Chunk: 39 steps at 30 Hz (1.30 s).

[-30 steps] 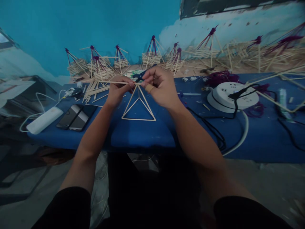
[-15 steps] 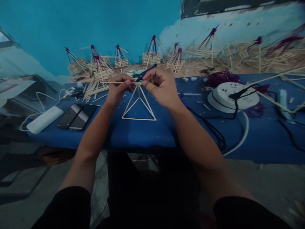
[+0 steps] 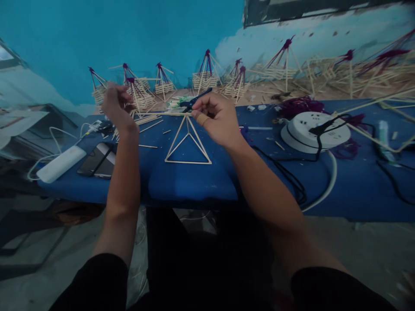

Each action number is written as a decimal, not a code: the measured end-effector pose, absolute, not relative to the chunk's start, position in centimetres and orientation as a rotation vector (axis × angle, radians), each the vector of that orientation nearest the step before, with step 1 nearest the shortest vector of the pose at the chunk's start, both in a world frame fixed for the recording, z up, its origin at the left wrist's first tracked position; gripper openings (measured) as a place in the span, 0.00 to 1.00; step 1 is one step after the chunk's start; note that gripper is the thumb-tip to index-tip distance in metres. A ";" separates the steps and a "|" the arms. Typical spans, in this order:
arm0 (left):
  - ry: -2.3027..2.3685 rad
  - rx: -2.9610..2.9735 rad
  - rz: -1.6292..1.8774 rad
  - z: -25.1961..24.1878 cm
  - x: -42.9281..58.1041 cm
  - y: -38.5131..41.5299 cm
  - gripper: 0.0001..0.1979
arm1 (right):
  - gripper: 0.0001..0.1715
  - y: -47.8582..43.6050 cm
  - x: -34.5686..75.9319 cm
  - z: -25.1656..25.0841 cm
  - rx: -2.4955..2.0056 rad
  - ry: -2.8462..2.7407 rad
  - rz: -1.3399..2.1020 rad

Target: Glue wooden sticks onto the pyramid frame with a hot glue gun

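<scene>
A pyramid frame of thin wooden sticks (image 3: 188, 149) stands on the blue table (image 3: 194, 181). My right hand (image 3: 215, 119) is closed at its apex, pinching the top joint where a short horizontal stick (image 3: 173, 114) lies. The same hand holds blue-handled pliers (image 3: 196, 100). My left hand (image 3: 113, 103) is raised to the left, above a pile of loose sticks (image 3: 147, 120). Its fingers are curled and blurred, and I see nothing in them.
Two phones (image 3: 100, 160) and a white power bank (image 3: 60, 163) lie at the left. A round white socket reel (image 3: 316, 131) with black cables sits at the right, beside purple yarn (image 3: 300, 106). Finished stick models with purple tops (image 3: 205, 75) line the back.
My left hand let go at the pyramid's apex and swung left and up over the stick pile. The right hand stayed at the apex with the pliers.
</scene>
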<state>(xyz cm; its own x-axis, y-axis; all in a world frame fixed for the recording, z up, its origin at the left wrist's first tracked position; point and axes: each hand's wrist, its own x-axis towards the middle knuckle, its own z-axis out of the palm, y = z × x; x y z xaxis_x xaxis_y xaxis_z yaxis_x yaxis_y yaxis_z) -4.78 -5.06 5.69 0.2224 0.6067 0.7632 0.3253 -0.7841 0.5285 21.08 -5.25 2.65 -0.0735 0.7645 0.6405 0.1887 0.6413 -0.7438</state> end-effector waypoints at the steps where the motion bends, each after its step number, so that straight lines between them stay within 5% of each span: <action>1: 0.901 2.248 1.601 5.7 -4.4 -5.4 0.34 | 0.21 -5.3 21.1 2.7 -0.801 -1.605 0.572; 9: 1.029 2.291 1.962 3.2 -5.2 -1.6 0.24 | 0.28 -5.5 21.2 2.8 -0.755 -1.600 0.579; 19: 0.949 2.725 1.505 -0.7 -3.7 -2.6 0.22 | 0.07 -3.2 21.9 1.5 -0.847 -1.621 0.704; 29: 0.895 2.878 1.313 0.5 -3.0 -1.6 0.25 | 0.12 -3.7 21.6 1.9 -0.891 -1.866 0.849; 39: 1.058 2.458 1.639 0.6 -2.7 -0.6 0.15 | 0.08 -4.7 21.9 2.7 -0.860 -1.769 0.922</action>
